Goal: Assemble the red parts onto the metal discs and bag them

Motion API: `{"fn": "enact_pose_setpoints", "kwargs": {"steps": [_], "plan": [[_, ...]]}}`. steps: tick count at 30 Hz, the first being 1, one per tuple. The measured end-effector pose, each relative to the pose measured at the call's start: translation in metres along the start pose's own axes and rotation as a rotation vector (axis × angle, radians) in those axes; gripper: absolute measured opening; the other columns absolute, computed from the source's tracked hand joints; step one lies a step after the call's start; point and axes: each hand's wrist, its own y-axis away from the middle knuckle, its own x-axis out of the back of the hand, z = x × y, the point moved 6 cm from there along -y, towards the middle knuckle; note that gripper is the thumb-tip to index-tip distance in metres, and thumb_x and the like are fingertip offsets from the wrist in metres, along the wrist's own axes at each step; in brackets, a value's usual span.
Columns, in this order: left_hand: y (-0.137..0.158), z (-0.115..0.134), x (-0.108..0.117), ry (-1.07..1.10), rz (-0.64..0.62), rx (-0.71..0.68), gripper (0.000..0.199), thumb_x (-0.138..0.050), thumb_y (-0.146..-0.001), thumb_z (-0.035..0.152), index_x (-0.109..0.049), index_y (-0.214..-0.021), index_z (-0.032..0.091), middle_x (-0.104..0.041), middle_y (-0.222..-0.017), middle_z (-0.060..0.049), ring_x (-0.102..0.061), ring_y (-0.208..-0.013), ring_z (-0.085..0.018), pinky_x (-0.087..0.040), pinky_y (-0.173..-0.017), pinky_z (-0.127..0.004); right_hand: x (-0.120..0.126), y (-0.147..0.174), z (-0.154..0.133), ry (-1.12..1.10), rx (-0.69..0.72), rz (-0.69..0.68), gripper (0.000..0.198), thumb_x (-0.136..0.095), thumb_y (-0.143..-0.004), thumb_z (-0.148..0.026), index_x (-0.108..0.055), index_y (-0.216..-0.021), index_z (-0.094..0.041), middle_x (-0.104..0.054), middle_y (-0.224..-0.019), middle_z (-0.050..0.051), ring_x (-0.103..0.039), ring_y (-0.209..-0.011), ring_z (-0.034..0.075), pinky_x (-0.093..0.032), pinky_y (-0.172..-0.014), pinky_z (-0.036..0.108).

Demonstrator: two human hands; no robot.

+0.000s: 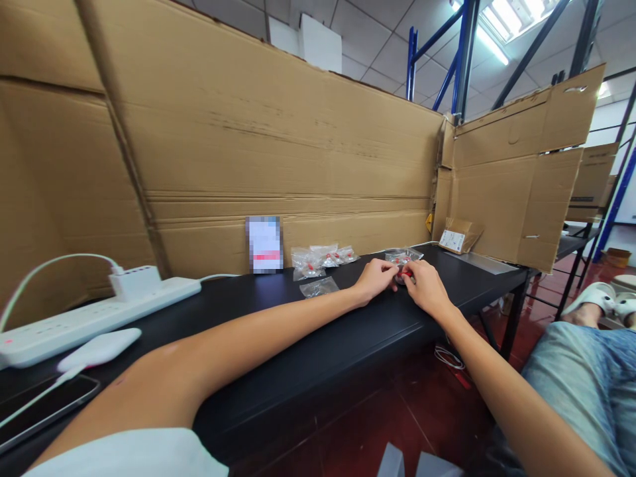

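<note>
My left hand point(376, 279) and my right hand point(424, 285) meet over the black table, their fingertips nearly touching. Between the fingers of my right hand shows a small red piece point(407, 273), its kind too small to make out. The left fingers are pinched together beside it, and what they hold is hidden. Just behind both hands lies a clear plastic bag point(403, 254) with red bits in it. To the left are several clear bags point(325, 257) with small red parts inside, and a flat clear bag point(318, 287) lies in front of them.
A cardboard wall point(278, 146) closes off the back of the black table point(318, 351). On the left are a white power strip point(99, 311), a white power bank point(99, 349) and a phone point(47, 411). A brown package point(460, 235) stands back right. A person's jeans point(576, 384) show at right.
</note>
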Motion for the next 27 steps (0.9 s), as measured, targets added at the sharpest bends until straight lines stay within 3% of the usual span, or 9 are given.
{"fn": "enact_pose_setpoints", "kwargs": {"steps": [7,14,21,27], "plan": [[-0.001,-0.002,-0.003,0.066,-0.078,0.042,0.027,-0.044,-0.076,0.014,-0.070,-0.076,0.013,-0.069,-0.069,-0.004,-0.064,-0.057,-0.011,-0.038,-0.047,-0.018,0.001,0.001,0.001,0.027,-0.018,-0.005,0.010,-0.053,-0.085,-0.015,-0.063,-0.084,-0.017,-0.065,-0.087,0.007,-0.056,-0.085,0.019,-0.039,-0.076,0.028],[0.006,0.009,-0.005,0.026,-0.098,-0.049,0.027,-0.052,-0.078,0.014,-0.074,-0.093,0.015,-0.071,-0.076,-0.003,-0.062,-0.057,-0.009,-0.044,-0.057,-0.020,0.002,0.001,0.000,0.043,-0.005,-0.001,0.010,-0.054,-0.084,-0.013,-0.063,-0.081,-0.017,-0.067,-0.086,0.007,-0.056,-0.084,0.019,-0.038,-0.075,0.028],[0.007,0.009,-0.004,0.051,-0.104,-0.060,0.020,-0.057,-0.081,0.018,-0.073,-0.091,0.013,-0.070,-0.075,-0.004,-0.061,-0.058,-0.009,-0.043,-0.057,-0.020,0.002,0.001,0.001,-0.013,-0.004,0.008,0.011,-0.057,-0.082,-0.012,-0.066,-0.081,-0.018,-0.067,-0.085,0.006,-0.058,-0.082,0.019,-0.039,-0.074,0.028],[0.004,-0.003,0.001,0.106,-0.013,0.036,0.013,-0.061,-0.078,0.020,-0.070,-0.084,0.012,-0.069,-0.071,-0.005,-0.063,-0.058,-0.012,-0.039,-0.049,-0.018,0.002,0.001,-0.004,-0.067,0.041,0.021,0.016,-0.054,-0.082,-0.009,-0.067,-0.086,-0.018,-0.067,-0.082,0.006,-0.058,-0.075,0.017,-0.040,-0.072,0.027]]}}
